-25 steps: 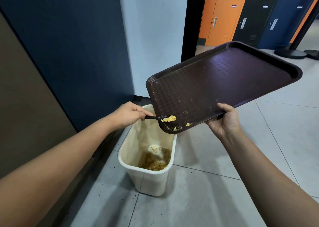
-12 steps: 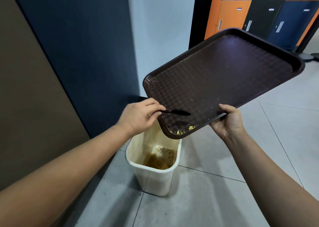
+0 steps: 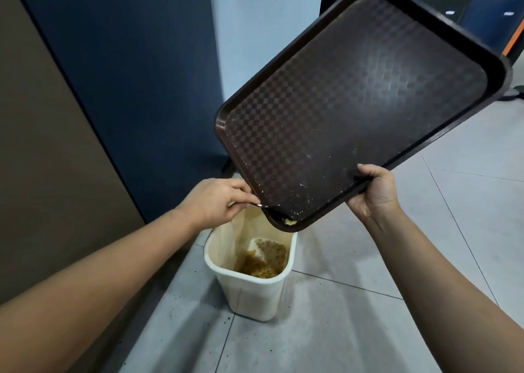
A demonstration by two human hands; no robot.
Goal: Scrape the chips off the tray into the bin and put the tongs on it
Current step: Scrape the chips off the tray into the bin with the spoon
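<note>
The fingers (image 3: 365,171) of the right hand (image 3: 374,192) clamp the near rim of the dark brown checkered plastic tray (image 3: 354,103), tilted steeply. The left hand (image 3: 215,202) pinches thin dark tongs (image 3: 266,206), their tip at the tray's lowest corner against a few yellow chips (image 3: 289,221). Directly below stands the cream plastic bin (image 3: 252,296) on the grey tiled floor (image 3: 340,316), crumbs inside.

tilted tray (image 3: 354,103) overhanging bin (image 3: 249,296) mouth's far edge, near side open, wall (image 3: 113,75) close left
</note>
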